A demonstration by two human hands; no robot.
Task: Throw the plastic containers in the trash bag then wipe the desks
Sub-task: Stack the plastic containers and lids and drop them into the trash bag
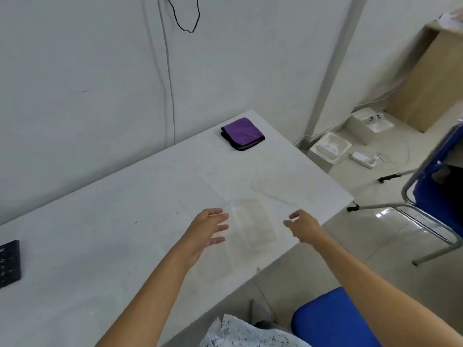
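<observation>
Hovering at centre frame: left hand (208, 229) and right hand (304, 226) sit either side of a clear plastic container (254, 224). Fingers are spread and loosely curved, gripping nothing. Contact with the container: cannot tell, its edges are too faint.

Container is a shallow rounded rectangle, transparent, slightly yellowed inside. It lies flat on the desk (100, 246) near the front right edge. Second clear piece (275, 186), same rounded-rectangle shape, lies flat just above and right of it, toward the desk's right corner; tray or lid, cannot tell. Faint outline of more clear plastic (213, 266) shows below the left hand, partly behind the forearm, too washed out to call.

Desk top is white, matte and smooth, with a few dark specks and scuffs. Purple cloth (242, 133), folded square with soft pile and dark trim, lies at the far end of the desk, upper centre, well apart from the hands. Black keyboard (8, 264) is cut off at the left edge.

Around:
- Blue padded chair seat (333, 319) at bottom right, under the right forearm.
- Second blue chair (446, 146) with a grey metal tube frame at the right edge.
- On the tiled floor, upper right: white boxes (330, 149), white power strip (363, 159), cardboard box (431, 78).
- Black cable (188, 18) hangs in a loop on the white wall, top centre.
</observation>
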